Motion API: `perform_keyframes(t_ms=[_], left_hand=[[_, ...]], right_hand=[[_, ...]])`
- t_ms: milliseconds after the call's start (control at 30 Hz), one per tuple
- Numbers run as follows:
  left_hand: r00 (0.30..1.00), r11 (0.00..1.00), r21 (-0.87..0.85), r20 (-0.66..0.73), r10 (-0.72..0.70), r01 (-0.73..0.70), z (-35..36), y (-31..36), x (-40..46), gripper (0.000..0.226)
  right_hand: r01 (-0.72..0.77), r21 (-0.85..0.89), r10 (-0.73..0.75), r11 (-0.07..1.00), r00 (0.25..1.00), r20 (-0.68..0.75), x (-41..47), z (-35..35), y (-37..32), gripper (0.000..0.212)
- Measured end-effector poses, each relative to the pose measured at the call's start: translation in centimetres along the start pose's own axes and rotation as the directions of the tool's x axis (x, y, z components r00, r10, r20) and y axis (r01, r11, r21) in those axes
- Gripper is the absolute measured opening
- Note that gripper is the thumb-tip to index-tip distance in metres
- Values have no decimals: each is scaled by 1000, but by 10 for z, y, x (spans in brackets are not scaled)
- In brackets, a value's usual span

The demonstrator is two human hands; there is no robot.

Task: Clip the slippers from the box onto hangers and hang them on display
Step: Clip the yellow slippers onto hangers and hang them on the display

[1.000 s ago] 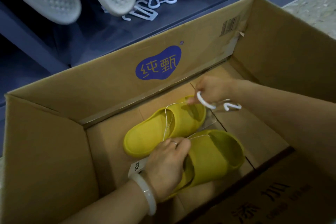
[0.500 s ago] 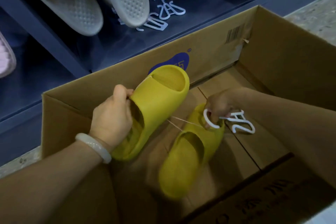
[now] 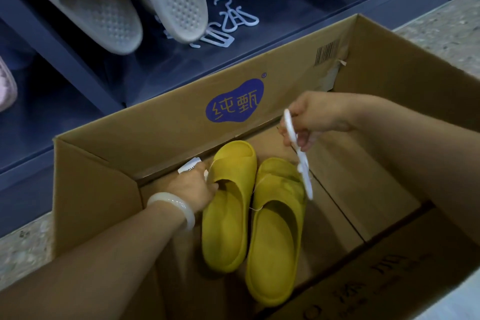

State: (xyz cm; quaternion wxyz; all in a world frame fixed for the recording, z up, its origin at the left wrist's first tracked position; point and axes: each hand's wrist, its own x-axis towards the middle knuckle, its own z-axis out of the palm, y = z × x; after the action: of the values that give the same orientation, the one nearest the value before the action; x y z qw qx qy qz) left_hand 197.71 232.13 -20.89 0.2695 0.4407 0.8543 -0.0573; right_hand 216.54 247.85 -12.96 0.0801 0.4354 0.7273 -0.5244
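Now the two yellow slippers lay side by side on the bottom of the cardboard box [image 3: 98,182], soles down and toes toward the far wall. Half a second earlier the left hand [image 3: 193,188] had held one slipper lifted in the air while the other hung lower; now both were down and lined up as a pair. On the left side, the left hand, with a pale bangle [image 3: 174,207] on its wrist, had its grip closed on the strap edge of the left slipper [image 3: 228,205], and a white tag [image 3: 189,167] showed just behind the fingers. The right slipper [image 3: 278,236] touched the first one along its side, and a thin string seemed to join them. Further right, the right hand [image 3: 311,117] had its grip closed on a white plastic hanger [image 3: 301,161], which had come up and now hung over the right slipper's strap. In my judgement, the pair was ready for clipping and the hanger must next be brought to the straps. Above the box, spare hangers [image 3: 228,23] lay on the dark shelf [image 3: 285,41] below grey slippers [image 3: 140,0] already on display.
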Motion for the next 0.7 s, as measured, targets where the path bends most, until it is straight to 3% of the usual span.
perform_keyframes(t_ms=[100, 167, 233, 300, 367, 433, 533, 700], left_hand=[[997, 983, -182, 80, -19, 34, 9, 3, 2, 46], [999, 971, -239, 32, -18, 25, 16, 1, 1, 37], [998, 954, -301, -59, -30, 11, 15, -4, 3, 29], [995, 945, -327, -95, -36, 2, 8, -7, 3, 28], [996, 962, -259, 0, -86, 83, -1, -9, -1, 38], [973, 969, -173, 180, -146, 177, -2, -8, -10, 55], [909, 947, -218, 396, -134, 234, 14, -2, -23, 49], [939, 979, -103, 318, -133, 174, 28, 5, -20, 39]], right_hand=[[76, -11, -76, 997, 994, -76, -1, 3, -13, 29], [61, -106, -73, 993, 990, -117, 1, 10, -13, 31], [19, -288, -40, 958, 997, -68, 4, 22, -7, 17], [-34, -547, 62, 836, 998, 32, 8, 37, 5, 10], [-58, -697, 192, 714, 974, 116, 13, 54, 17, 36], [-86, -710, 261, 699, 955, 142, 16, 67, 25, 52], [-167, -630, 291, 759, 952, 98, 18, 73, 28, 57], [-247, -520, 334, 818, 939, 80, 29, 78, 41, 45]])
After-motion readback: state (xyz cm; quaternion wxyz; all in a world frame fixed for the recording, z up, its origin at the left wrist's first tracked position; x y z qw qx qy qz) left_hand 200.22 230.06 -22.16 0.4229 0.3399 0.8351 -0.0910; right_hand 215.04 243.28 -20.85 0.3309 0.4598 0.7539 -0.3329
